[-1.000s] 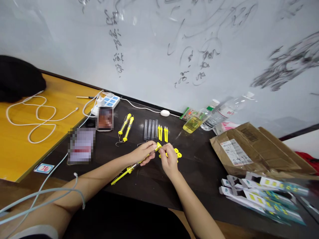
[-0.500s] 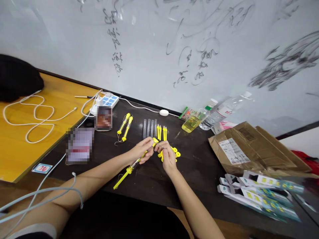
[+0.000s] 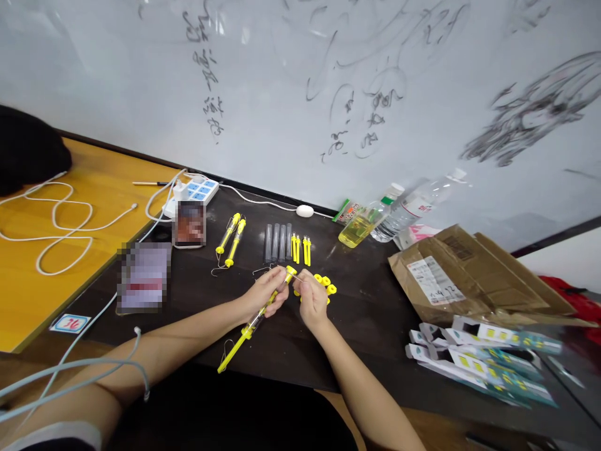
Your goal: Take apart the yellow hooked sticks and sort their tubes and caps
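My left hand (image 3: 267, 294) is wrapped round a tubular spring scale (image 3: 245, 332), clear with yellow ends, tilted with its long yellow end toward me. At the scale's upper yellow cap, my right hand (image 3: 313, 302) pinches a thin metal wire piece (image 3: 297, 277), perhaps a hook; its far end is hidden by the fingers. Just behind the right hand lie several yellow caps (image 3: 331, 289). Beyond the hands are clear tubes (image 3: 275, 243) in a row and yellow rods (image 3: 307, 252). Two more spring scales (image 3: 235, 242) with metal hooks rest to the left.
A brown cardboard package (image 3: 432, 275) and opened small boxes (image 3: 488, 360) lie at the right. Two bottles, one of yellow liquid (image 3: 359, 232), stand by the whiteboard (image 3: 282, 94). A phone (image 3: 189, 225), power strip (image 3: 201, 188) and loose cables (image 3: 70, 235) are at the left.
Both hands still hold the scale and the wire piece. The scale has turned slightly steeper, and the right-hand fingers have closed in nearer its cap. The view has shifted a little.
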`<state>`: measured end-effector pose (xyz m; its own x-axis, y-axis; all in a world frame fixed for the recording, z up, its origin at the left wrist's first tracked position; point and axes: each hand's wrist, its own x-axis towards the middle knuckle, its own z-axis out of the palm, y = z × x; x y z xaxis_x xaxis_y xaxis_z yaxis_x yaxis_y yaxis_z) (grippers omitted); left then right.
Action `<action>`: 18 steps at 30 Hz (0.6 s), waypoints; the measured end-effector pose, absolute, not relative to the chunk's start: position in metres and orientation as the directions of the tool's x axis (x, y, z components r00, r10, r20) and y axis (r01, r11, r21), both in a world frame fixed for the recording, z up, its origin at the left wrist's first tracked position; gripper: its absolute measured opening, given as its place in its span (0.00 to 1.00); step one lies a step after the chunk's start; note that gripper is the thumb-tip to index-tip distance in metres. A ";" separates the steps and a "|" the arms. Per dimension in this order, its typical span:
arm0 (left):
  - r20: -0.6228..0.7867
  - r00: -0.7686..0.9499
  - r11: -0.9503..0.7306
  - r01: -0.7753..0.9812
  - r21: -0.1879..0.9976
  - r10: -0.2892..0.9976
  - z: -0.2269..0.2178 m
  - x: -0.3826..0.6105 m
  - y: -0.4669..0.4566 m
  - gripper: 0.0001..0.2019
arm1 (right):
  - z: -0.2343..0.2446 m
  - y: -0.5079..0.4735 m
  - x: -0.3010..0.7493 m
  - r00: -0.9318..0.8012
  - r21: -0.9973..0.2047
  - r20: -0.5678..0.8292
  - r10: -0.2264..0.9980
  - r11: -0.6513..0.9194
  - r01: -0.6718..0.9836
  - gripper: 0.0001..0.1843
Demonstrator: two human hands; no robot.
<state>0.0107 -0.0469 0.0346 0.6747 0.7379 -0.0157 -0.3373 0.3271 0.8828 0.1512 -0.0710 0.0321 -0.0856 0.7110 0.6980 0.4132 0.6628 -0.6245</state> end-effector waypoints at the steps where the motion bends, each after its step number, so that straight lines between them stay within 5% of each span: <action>1: -0.013 0.673 0.325 -0.340 0.883 0.739 0.035 0.011 -0.048 0.18 | 0.032 -0.071 0.151 -0.086 -0.621 0.700 0.709 0.664 0.418 0.22; 12: -0.006 0.691 0.316 -0.323 0.892 0.722 0.037 0.008 -0.048 0.16 | 0.032 -0.074 0.154 -0.101 -0.588 0.713 0.694 0.670 0.453 0.21; 18: 0.007 0.685 0.287 -0.315 0.905 0.728 0.036 0.009 -0.050 0.17 | 0.033 -0.076 0.152 -0.030 -0.679 0.664 0.747 0.619 0.393 0.22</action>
<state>0.0085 -0.0496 0.0364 0.6854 0.7281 0.0073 -0.3147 0.2872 0.9047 0.1519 -0.0758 0.0326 -0.0305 0.7473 0.6637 0.3933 0.6195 -0.6794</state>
